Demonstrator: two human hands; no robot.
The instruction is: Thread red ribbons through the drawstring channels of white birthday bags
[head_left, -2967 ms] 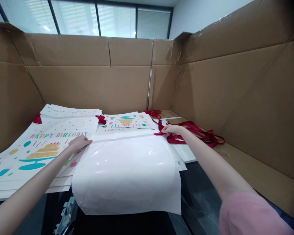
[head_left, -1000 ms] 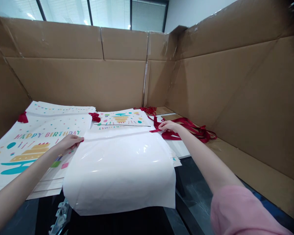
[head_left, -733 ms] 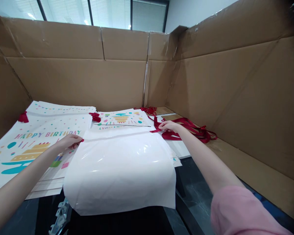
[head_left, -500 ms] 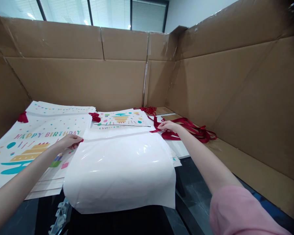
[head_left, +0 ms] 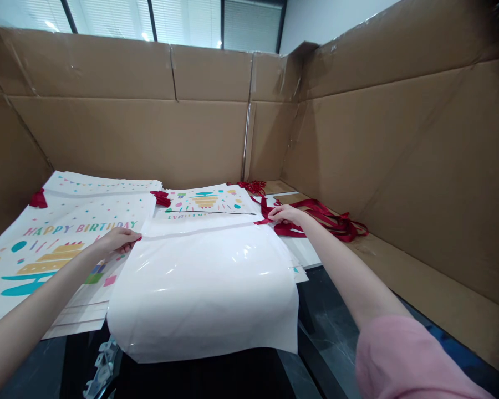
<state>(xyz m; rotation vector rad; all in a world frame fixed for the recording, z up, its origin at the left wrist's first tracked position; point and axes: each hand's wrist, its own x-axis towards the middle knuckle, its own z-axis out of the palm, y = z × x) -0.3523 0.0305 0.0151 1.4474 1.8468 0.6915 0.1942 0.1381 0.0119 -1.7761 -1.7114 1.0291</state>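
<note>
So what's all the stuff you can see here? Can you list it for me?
white sheet: one, glossy white, middle, drooping over the table's near edge
birthday bags: a flat stack, white with coloured cake print and HAPPY BIRTHDAY, left
far bag: at least one, same print, upside down, behind the white sheet
thin rod: one, dark, lying across the far bag
ribbons: a loose pile, dark red, right; smaller red bits at the back and left
cardboard walls: brown, all around
table: dark, near edge
left hand: on the sheet's left corner
right hand: at the sheet's right corner, touching ribbons
sleeve: pink, bottom right
</note>
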